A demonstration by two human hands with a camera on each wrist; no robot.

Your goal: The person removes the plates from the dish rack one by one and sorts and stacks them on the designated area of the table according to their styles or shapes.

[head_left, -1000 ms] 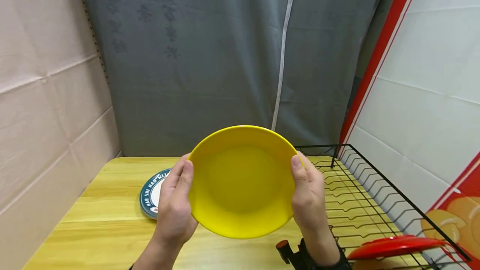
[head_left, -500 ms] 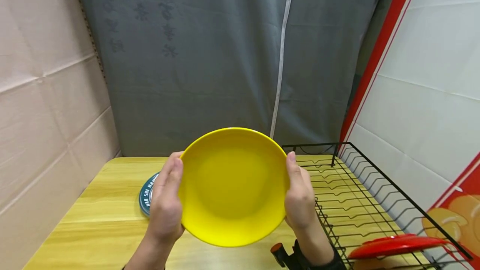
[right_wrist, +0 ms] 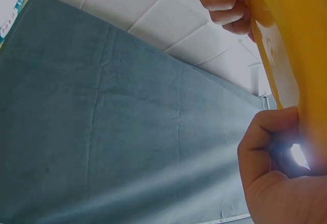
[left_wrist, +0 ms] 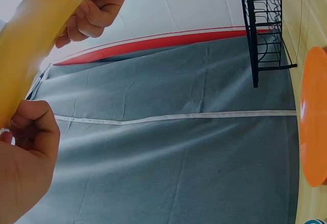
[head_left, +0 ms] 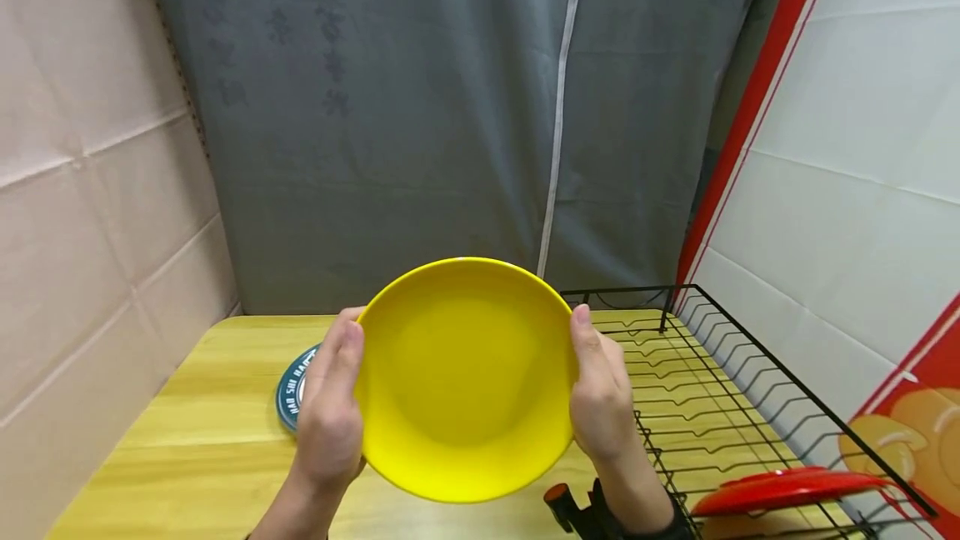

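A round yellow plate (head_left: 465,382) is held up over the table, its inner face tilted toward the head camera. My left hand (head_left: 330,415) grips its left rim, thumb on the front and fingers curled behind. On the opposite side my right hand (head_left: 600,394) holds the rim in the same way. Both wrist views show the curled fingers at the plate's underside, with the left hand (left_wrist: 30,157) low in its view and the right hand (right_wrist: 271,168) at lower right. An orange plate (left_wrist: 314,117) lies on the table in the left wrist view; the yellow plate hides it from the head camera.
A black wire dish rack (head_left: 738,390) stands on the right, with a red plate (head_left: 795,490) at its near end. Left of my left hand, a blue-rimmed lettered plate (head_left: 288,394) lies on the wooden table (head_left: 180,440). A grey curtain (head_left: 390,148) hangs behind.
Both hands have carried the yellow plate a little left and down, mostly in the first half second. More of the plate's inner face shows. The rack and red plate stay put.
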